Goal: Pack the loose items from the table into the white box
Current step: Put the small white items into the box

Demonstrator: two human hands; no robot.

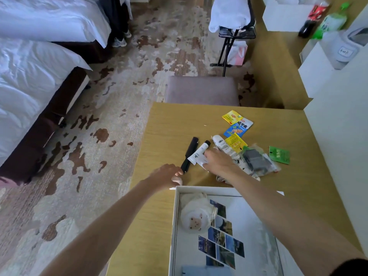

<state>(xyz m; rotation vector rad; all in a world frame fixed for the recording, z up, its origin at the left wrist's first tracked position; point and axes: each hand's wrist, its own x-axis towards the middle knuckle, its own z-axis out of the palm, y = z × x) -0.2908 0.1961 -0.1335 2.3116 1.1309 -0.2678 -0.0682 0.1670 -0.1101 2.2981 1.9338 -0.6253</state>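
The white box (173, 226) stands open at the table's near edge and holds a white plush sheep (196, 216) and a photo-printed sheet (223, 238). Beyond it lie loose items: a black comb (190, 152), a white tube with a black cap (200, 152), a second white tube (221, 144), yellow, blue and green sachets (238, 127), and a clear bag with a grey thing inside (256, 160). My left hand (166, 177) touches the near end of the comb with its fingertips. My right hand (221, 163) lies flat over the white tube and some papers.
A wooden table (169, 126) carries everything. A grey stool (202, 89) stands at its far edge. White walls and boxes (334, 124) close off the right side. Beds (33, 82) are at the left across the patterned carpet. Bottles (318, 18) stand at the far right.
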